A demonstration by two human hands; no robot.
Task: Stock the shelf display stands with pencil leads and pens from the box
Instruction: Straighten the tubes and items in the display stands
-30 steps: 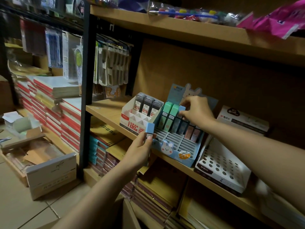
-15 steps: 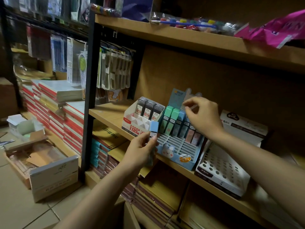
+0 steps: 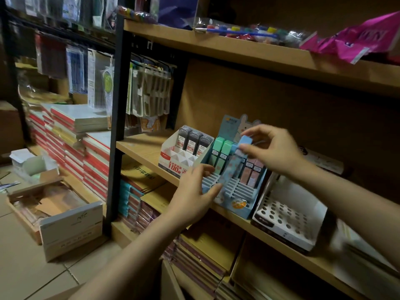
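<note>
A pencil lead case with a blue cap [image 3: 232, 164] is held tilted over the blue slotted display stand [image 3: 240, 192] on the wooden shelf. My right hand [image 3: 273, 149] pinches its cap end from above. My left hand [image 3: 193, 192] holds its lower end between thumb and fingers, at the stand's front left corner. Green, blue and pink lead cases [image 3: 221, 153] stand in the stand's back row, and the front slots are bare. To its left, a white and red stand [image 3: 173, 161] holds three black lead cases [image 3: 193, 141].
A white stand with round holes [image 3: 287, 215] sits right of the blue one. An open cardboard box [image 3: 71, 226] lies on the tiled floor at left, next to stacked notebooks [image 3: 86, 148]. Hanging packets fill the left rack. The upper shelf [image 3: 238, 53] juts out overhead.
My left hand brought the blue-capped case up and right over the stand. My right hand left the back row and took hold of the case's cap.
</note>
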